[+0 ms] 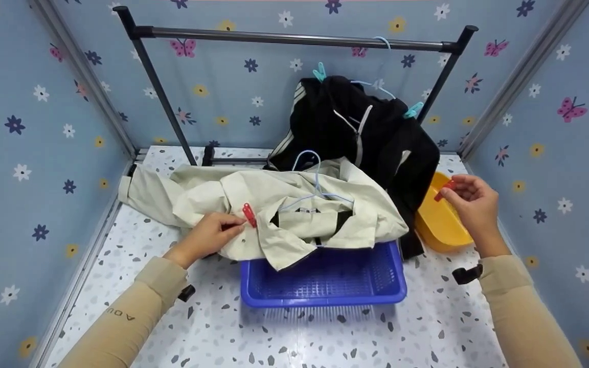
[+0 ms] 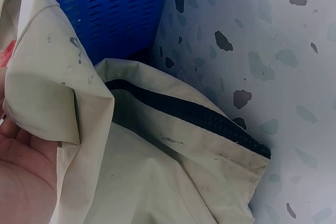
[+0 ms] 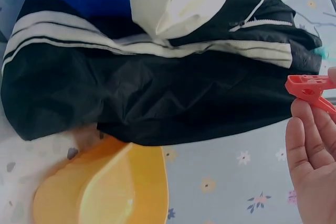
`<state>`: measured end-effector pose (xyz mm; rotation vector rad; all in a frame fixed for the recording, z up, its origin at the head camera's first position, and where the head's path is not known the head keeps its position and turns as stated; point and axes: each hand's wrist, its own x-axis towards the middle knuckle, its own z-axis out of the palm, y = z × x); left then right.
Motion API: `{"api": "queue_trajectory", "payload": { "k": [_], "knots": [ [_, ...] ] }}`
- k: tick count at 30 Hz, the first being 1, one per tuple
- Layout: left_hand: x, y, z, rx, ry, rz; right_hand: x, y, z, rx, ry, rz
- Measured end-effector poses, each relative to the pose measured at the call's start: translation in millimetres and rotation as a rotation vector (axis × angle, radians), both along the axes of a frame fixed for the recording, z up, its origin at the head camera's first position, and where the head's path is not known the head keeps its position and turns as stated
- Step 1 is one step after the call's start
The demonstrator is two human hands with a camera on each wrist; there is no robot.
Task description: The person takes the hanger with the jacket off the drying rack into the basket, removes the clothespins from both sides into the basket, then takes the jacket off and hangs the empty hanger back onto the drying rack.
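Observation:
A beige jacket [image 1: 207, 197] lies across the blue basket [image 1: 325, 299], with a light-blue hanger [image 1: 318, 179] inside its collar. On its left shoulder area stands a red clothespin [image 1: 249, 215]. My left hand [image 1: 208, 236] grips the jacket cloth right beside that clothespin; in the left wrist view a fold of the jacket [image 2: 63, 77] covers the fingertips. Off to the right, my right hand [image 1: 473, 204] pinches another red clothespin [image 3: 310, 87] between thumb and fingers, above the yellow container [image 1: 445, 225] and apart from the jacket.
Behind the basket, a black jacket [image 1: 325, 117] with white stripes hangs from the dark metal rack [image 1: 274, 37] on a hanger, with turquoise clothespins [image 1: 413, 110] at its shoulders. Its sleeve drops between basket and yellow container. Patterned walls [image 1: 13, 153] stand on both sides.

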<state>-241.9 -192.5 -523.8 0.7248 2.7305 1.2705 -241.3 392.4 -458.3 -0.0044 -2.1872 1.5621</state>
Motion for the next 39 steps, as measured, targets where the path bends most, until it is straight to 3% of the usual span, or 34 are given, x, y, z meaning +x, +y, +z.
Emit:
{"api": "queue_trajectory", "payload": {
  "k": [13, 18, 22, 39],
  "knots": [
    [-1.9, 0.2, 1.5, 0.020, 0.007, 0.000, -19.9, 20.1, -2.2, 0.059, -0.048, -0.023],
    [-2.4, 0.4, 1.4, 0.021, 0.025, -0.007, -24.0, 27.6, -11.5, 0.048, -0.052, -0.026],
    [-3.6, 0.5, 1.7, 0.027, 0.041, -0.013, -23.1, 32.1, -17.0, 0.063, -0.104, -0.037],
    [2.1, -0.5, -1.6, 0.024, 0.018, -0.002, -33.8, 52.8, -46.0, 0.119, -0.230, -0.063]
  ]
}}
